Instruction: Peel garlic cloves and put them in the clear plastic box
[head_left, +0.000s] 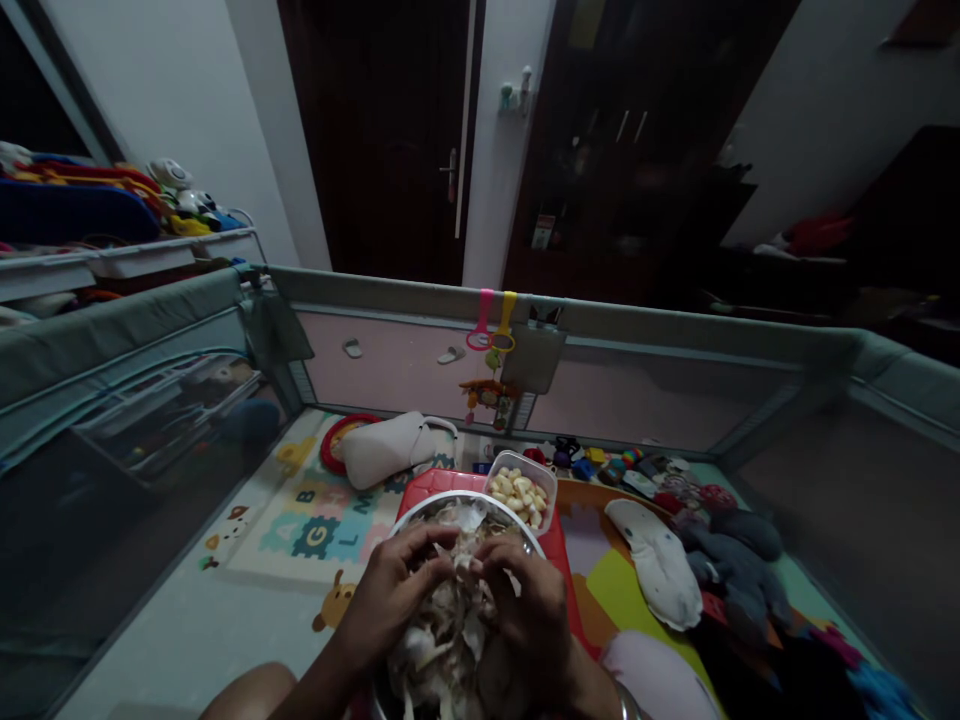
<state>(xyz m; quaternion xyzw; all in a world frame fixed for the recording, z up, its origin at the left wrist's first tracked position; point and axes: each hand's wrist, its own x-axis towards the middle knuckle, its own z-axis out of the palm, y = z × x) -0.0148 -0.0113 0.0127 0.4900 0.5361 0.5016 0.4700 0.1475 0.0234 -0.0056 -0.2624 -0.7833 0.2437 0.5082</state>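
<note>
My left hand [396, 595] and my right hand [534, 602] meet over a metal bowl [409, 512], fingertips closed on a small pale garlic clove [463, 565] between them. Papery garlic skins [427, 645] fill much of the bowl below my hands. Just behind its rim, a clear plastic container [553, 486] holds several peeled garlic cloves [517, 490]. The bowl and container rest on a red plastic surface [435, 480]. My fingers partly cover the clove.
A padded playpen fence [390, 295] surrounds the patterned play mat [262, 620]. To the left lies a white cushion-like item [382, 450]. On the right are a white pillow [656, 565], a grey plush toy [742, 570] and several small toys. Two rings hang from the fence.
</note>
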